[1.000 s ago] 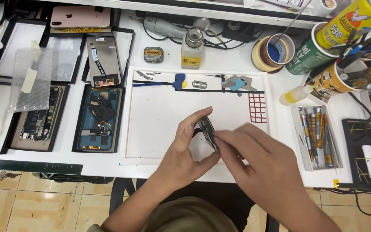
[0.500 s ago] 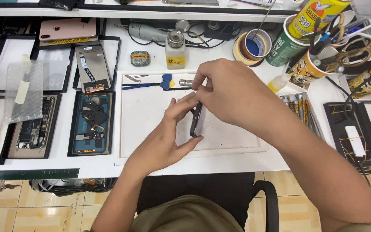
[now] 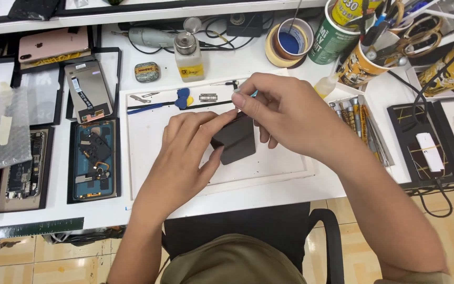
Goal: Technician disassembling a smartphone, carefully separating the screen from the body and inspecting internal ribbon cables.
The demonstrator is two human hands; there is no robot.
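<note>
A dark flat panel [image 3: 234, 139] is pinched by the left hand [image 3: 185, 152]; its twelve-o'clock edge is gripped by the curled right hand [image 3: 279, 113] above the white mat [image 3: 148, 152].

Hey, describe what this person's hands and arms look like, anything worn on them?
Both arms are bare as far as the picture shows: no sleeves reach the forearms, and no gloves, watch, bracelets or rings are visible on the left hand or the right hand. The fingernails are short and unpainted. An olive-green garment shows at the lower edge.

White bench [image 3: 248, 197] with white work mat [image 3: 148, 147], opened phones [image 3: 94, 160], perhaps tape rolls [image 3: 285, 44].
</note>
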